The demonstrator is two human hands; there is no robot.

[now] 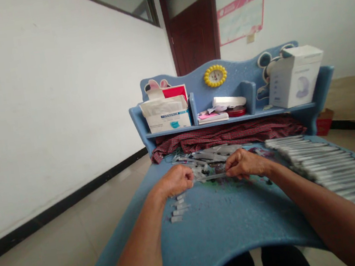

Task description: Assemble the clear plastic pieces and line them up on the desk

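Note:
Above the blue desk (230, 227), my left hand (175, 180) and my right hand (245, 163) are both closed, pinching a thin clear tube (210, 176) at either end. It looks like a pen barrel and lies nearly level. Just beyond it is a loose heap of clear and dark pen parts (212, 154). Several short translucent pieces, like pen caps (177, 212), lie in a column below my left hand. To the right of my right hand, many pale pen-like sticks (337, 163) are laid side by side. My fingertips partly hide the tube's ends.
A blue shelf (251, 118) rises at the back, holding a mask box (169, 121), papers (212, 118), a red round tin (236, 111) and a white carton (295, 77). Red checked cloth (227, 134) is bunched beneath it. The desk's curved front edge is near my legs.

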